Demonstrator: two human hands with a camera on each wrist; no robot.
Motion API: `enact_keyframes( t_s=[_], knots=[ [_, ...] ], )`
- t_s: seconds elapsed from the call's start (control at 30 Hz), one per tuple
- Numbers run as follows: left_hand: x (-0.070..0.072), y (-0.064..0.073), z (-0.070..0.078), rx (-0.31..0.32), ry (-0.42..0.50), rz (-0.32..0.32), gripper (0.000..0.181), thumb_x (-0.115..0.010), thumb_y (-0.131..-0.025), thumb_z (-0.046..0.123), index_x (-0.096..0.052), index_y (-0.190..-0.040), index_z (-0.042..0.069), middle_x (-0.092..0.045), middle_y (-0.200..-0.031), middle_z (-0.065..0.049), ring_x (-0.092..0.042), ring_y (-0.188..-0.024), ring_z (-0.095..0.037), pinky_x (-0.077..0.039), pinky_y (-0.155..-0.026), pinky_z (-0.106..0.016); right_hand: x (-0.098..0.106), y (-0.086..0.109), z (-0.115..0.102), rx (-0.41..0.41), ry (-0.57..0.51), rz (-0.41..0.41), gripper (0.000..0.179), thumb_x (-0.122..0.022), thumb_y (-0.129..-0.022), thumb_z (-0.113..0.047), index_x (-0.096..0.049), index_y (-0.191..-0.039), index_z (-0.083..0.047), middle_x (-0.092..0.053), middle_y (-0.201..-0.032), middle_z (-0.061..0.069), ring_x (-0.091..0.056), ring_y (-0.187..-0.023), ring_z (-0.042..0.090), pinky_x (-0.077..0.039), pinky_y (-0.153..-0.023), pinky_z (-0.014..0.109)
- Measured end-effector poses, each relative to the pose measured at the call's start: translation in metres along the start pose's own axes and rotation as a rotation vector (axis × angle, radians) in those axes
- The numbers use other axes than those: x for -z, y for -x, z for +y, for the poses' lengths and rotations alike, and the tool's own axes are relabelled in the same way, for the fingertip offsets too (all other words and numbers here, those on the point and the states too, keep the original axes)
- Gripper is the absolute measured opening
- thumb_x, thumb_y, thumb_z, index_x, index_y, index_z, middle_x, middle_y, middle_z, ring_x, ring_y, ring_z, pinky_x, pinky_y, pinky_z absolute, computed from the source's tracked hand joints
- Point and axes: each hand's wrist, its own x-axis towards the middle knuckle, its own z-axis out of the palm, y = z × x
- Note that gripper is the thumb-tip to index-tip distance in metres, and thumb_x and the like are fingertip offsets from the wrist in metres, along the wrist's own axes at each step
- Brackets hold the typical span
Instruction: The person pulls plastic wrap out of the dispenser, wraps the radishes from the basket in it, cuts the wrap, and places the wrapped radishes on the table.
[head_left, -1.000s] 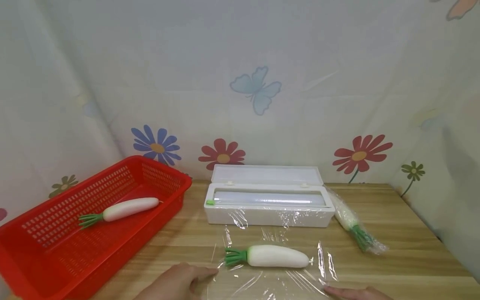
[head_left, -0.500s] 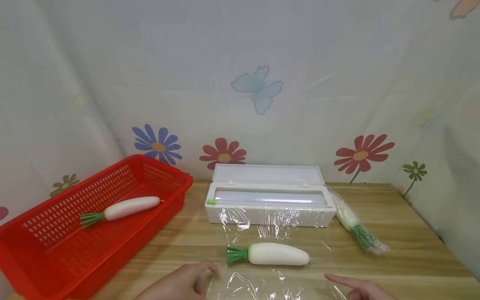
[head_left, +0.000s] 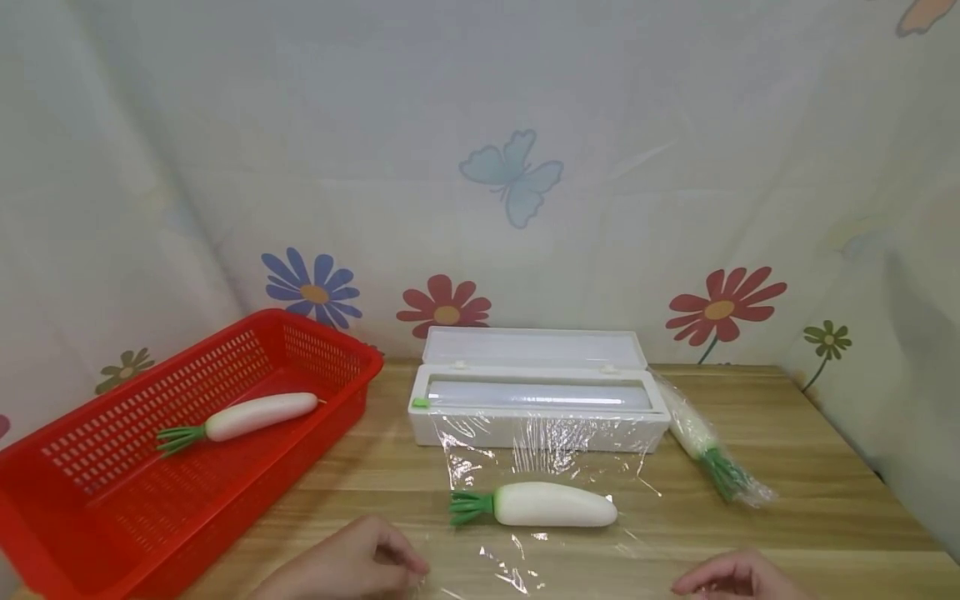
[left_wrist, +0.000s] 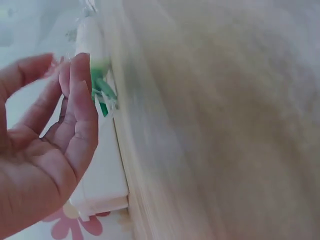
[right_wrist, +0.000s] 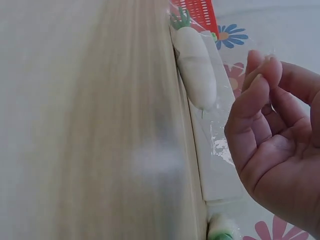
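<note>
A white radish (head_left: 558,506) with green stalks lies crosswise on the wooden table under a sheet of clear plastic wrap (head_left: 513,577). The sheet runs toward me from a white dispenser box (head_left: 427,431), whose lid stands open behind the roll. My left hand (head_left: 356,560) pinches the near left edge of the wrap, left of the stalks. On the other side, the right hand (head_left: 735,575) has thumb and fingertips together at the near right edge. The right wrist view shows a faint glint of film at those fingertips (right_wrist: 272,65).
To the left stands a red plastic basket (head_left: 225,508) with another white radish (head_left: 262,415) inside. A wrapped radish (head_left: 693,429) lies right of the dispenser, its film twisted past the stalks. Behind the table hangs a flowered cloth (head_left: 585,250).
Both hands have gone from extended index fingers to curled, pinching fingers at the near edges of the wrap. The right hand has moved slightly right. The radishes, basket and dispenser stay put.
</note>
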Motion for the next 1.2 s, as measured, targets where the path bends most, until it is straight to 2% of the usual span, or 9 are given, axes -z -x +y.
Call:
enact_keyframes(
  t_s=[0.07,0.2,0.33,0.47,0.63,0.8,1.0,1.13,1.2],
  knots=[
    [0.002,0.000,0.000,-0.052,0.014,-0.008,0.018,-0.066,-0.079,0.009,-0.069,-0.096,0.006,-0.065,-0.084,-0.002,-0.057,-0.076,-0.015,-0.049,-0.066,-0.022,-0.001,0.001,-0.006,-0.071,-0.047,0.055,0.031,-0.041,-0.093,0.001,-0.063,-0.113,-0.009,-0.066,-0.101,0.000,-0.061,-0.085,0.006,-0.050,-0.072,0.019],
    [0.004,-0.002,0.000,-0.130,0.030,0.000,0.028,-0.068,-0.071,-0.001,-0.064,-0.098,0.002,-0.060,-0.083,-0.004,-0.056,-0.075,-0.014,-0.048,-0.066,-0.021,0.000,0.000,-0.015,-0.103,0.021,0.154,0.029,-0.043,-0.094,-0.005,-0.066,-0.109,-0.013,-0.065,-0.088,-0.007,-0.057,-0.075,0.000,-0.046,-0.062,0.013],
    [0.005,-0.008,0.001,-0.218,-0.033,0.083,0.028,-0.068,-0.067,-0.005,-0.061,-0.093,0.001,-0.057,-0.081,-0.004,-0.055,-0.074,-0.011,-0.050,-0.066,-0.023,0.006,-0.006,-0.020,-0.033,0.040,0.138,0.033,-0.036,-0.097,-0.005,-0.064,-0.114,-0.011,-0.065,-0.087,-0.007,-0.055,-0.068,-0.001,-0.045,-0.061,0.014],
    [0.007,-0.014,0.003,-0.294,-0.110,0.179,0.027,-0.072,-0.066,-0.005,-0.059,-0.088,0.001,-0.055,-0.076,-0.004,-0.055,-0.070,-0.006,-0.051,-0.063,-0.023,0.014,-0.010,-0.021,0.064,-0.047,0.059,0.038,-0.028,-0.099,-0.003,-0.059,-0.121,-0.006,-0.065,-0.097,-0.002,-0.055,-0.068,0.001,-0.048,-0.065,0.016],
    [0.009,-0.020,0.009,-0.331,-0.208,0.249,0.029,-0.069,-0.064,-0.011,-0.054,-0.085,0.002,-0.051,-0.072,0.001,-0.052,-0.066,-0.004,-0.051,-0.059,-0.022,0.018,-0.011,-0.024,0.120,0.042,0.071,0.039,-0.040,-0.091,0.007,-0.057,-0.124,-0.008,-0.063,-0.100,-0.003,-0.054,-0.069,-0.001,-0.047,-0.059,0.015],
    [0.011,-0.027,0.011,-0.337,-0.282,0.314,0.024,-0.066,-0.068,-0.011,-0.054,-0.083,0.004,-0.050,-0.070,0.003,-0.050,-0.065,-0.004,-0.047,-0.056,-0.021,0.017,-0.016,-0.033,0.040,0.214,0.206,0.038,-0.043,-0.091,0.005,-0.063,-0.117,-0.016,-0.064,-0.091,-0.005,-0.054,-0.064,-0.001,-0.048,-0.057,0.019],
    [0.017,-0.036,0.011,-0.340,-0.230,0.381,0.006,-0.065,-0.082,0.009,-0.060,-0.081,0.006,-0.052,-0.069,0.003,-0.048,-0.061,-0.004,-0.044,-0.053,-0.020,0.016,-0.026,-0.041,-0.004,0.399,0.382,0.028,-0.046,-0.094,-0.007,-0.068,-0.109,-0.016,-0.063,-0.079,-0.004,-0.052,-0.055,0.003,-0.048,-0.050,0.025],
    [0.024,-0.040,0.014,-0.318,-0.185,0.386,0.017,-0.064,-0.085,0.022,-0.066,-0.085,0.005,-0.058,-0.073,-0.004,-0.049,-0.054,-0.007,-0.044,-0.047,-0.022,0.018,-0.035,-0.044,0.004,0.445,0.534,0.028,-0.050,-0.093,-0.010,-0.070,-0.099,-0.028,-0.061,-0.074,-0.007,-0.051,-0.054,0.003,-0.047,-0.048,0.024],
    [0.026,-0.043,0.016,-0.295,-0.205,0.414,0.022,-0.063,-0.085,0.026,-0.068,-0.086,0.005,-0.058,-0.072,-0.004,-0.049,-0.054,-0.008,-0.043,-0.047,-0.022,0.020,-0.040,-0.046,-0.006,0.470,0.642,0.023,-0.054,-0.092,-0.012,-0.071,-0.094,-0.026,-0.059,-0.070,-0.007,-0.050,-0.054,0.004,-0.047,-0.049,0.024]
  ],
)
